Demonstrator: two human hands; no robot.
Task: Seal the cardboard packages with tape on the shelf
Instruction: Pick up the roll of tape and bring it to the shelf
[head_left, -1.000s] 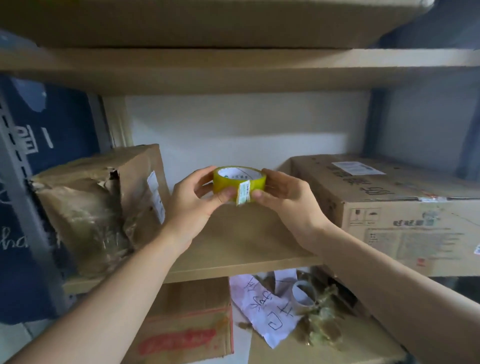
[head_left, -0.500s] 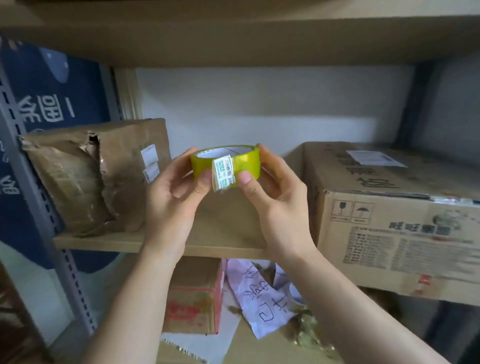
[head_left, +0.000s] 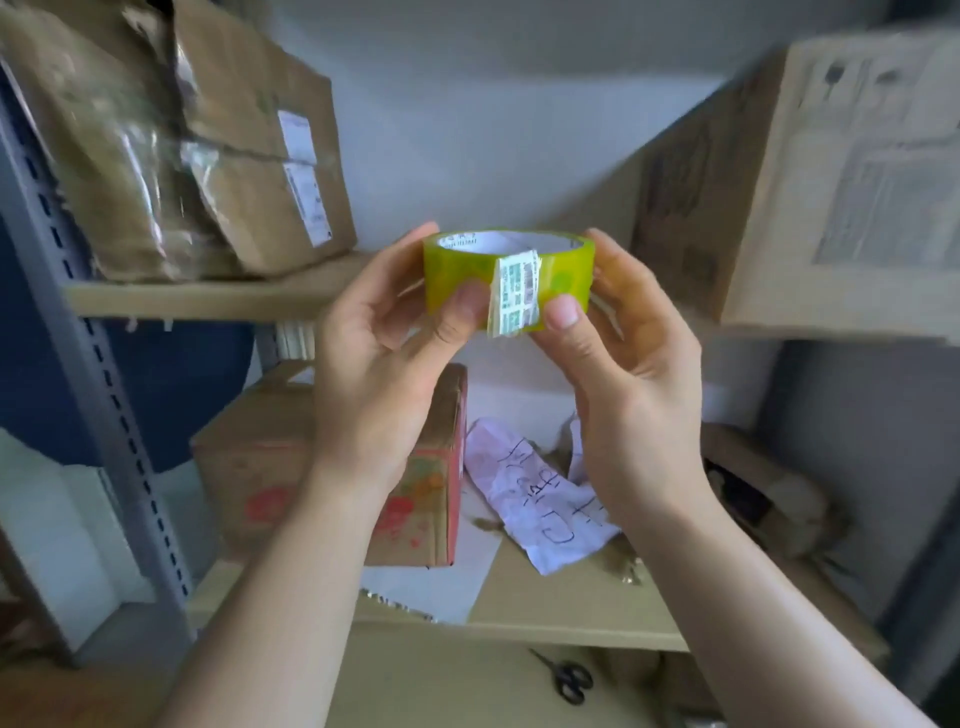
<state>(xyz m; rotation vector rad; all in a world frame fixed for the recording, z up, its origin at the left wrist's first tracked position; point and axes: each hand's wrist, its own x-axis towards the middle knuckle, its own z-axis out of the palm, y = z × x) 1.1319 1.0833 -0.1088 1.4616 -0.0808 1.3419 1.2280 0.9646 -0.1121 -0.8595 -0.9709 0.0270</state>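
Head view: 2 hands, left hand (head_left: 374, 374) & right hand (head_left: 631, 384), grip 1 tape roll (head_left: 563, 270).

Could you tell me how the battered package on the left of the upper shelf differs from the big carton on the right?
The battered package is crumpled and torn, wrapped in wrinkled clear tape; the big carton keeps flat faces and straight edges. The battered package carries small white labels on its side, while the big carton shows large printed panels. The big carton looks clearly larger. Both are brown cardboard and stand on the upper shelf.
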